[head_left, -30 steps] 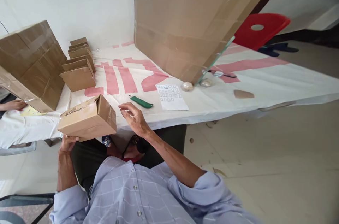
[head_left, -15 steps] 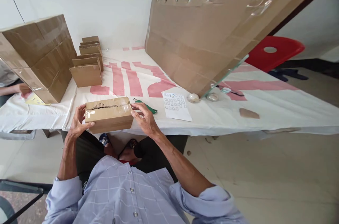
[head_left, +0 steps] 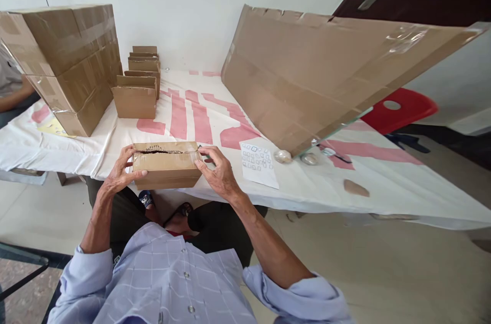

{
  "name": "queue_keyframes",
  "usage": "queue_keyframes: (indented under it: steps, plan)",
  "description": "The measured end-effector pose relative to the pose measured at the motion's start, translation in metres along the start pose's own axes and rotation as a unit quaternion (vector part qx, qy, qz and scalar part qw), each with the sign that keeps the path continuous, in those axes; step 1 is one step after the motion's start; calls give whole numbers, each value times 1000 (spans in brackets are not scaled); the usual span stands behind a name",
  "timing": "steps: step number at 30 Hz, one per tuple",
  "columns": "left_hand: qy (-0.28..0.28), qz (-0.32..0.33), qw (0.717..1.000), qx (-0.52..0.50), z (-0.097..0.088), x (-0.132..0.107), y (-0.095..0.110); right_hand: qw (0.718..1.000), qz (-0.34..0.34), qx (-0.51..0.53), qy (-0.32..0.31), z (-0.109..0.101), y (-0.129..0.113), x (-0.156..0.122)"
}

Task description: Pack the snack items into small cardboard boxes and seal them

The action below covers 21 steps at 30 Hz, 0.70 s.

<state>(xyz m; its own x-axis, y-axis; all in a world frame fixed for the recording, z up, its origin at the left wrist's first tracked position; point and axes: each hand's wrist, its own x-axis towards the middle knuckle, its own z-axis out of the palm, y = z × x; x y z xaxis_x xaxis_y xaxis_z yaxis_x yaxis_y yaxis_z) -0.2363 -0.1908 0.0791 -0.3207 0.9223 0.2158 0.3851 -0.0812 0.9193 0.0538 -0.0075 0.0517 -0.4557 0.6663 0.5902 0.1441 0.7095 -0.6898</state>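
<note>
A small brown cardboard box [head_left: 169,164] is at the table's front edge, its top flaps folded together with a ragged dark gap along the seam. My left hand [head_left: 121,171] clasps its left end, thumb on the front face and fingers behind. At the opposite end my right hand [head_left: 219,173] grips the box, thumb towards the front top edge and fingers at the back corner. The green object beside the right hand is now almost wholly hidden. A printed sheet of paper [head_left: 259,165] with rows of small outlines lies to the right of that hand.
Stacked taped cartons [head_left: 82,66] stand at the left, with several open small boxes [head_left: 135,102] behind. A large cardboard panel [head_left: 307,68] leans at the right, near tape rolls [head_left: 283,156] and a cardboard scrap [head_left: 356,188]. Another person's arm [head_left: 17,96] shows far left.
My view has turned, so the table appears tilted differently. Both hands keep hold of the box, which looks slightly more level. My right hand now covers most of the green object.
</note>
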Motion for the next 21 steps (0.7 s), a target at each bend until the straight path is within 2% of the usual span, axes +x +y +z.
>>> queue_keyframes:
  steps: [7,10,12,14,18,19,21]
  plan:
    - [13,9,1000,24,3,-2,-4,1000,11,5,-11,-1,0,2]
    - [7,12,999,37,1,-2,-4,1000,13,-26,-2,-11,16,4]
    - [-2,13,999,40,0,-3,-2,995,34,-94,-15,-20,34,5]
    - [-15,15,999,39,-1,-4,1,973,81,-203,-71,-25,51,7]
    - [-28,15,998,52,-1,-5,7,873,189,-386,-233,-23,73,9]
    - [-27,14,998,58,-1,-5,8,857,200,-404,-250,-20,75,10]
    - [-24,11,997,70,-1,-6,9,856,208,-407,-241,-15,79,11]
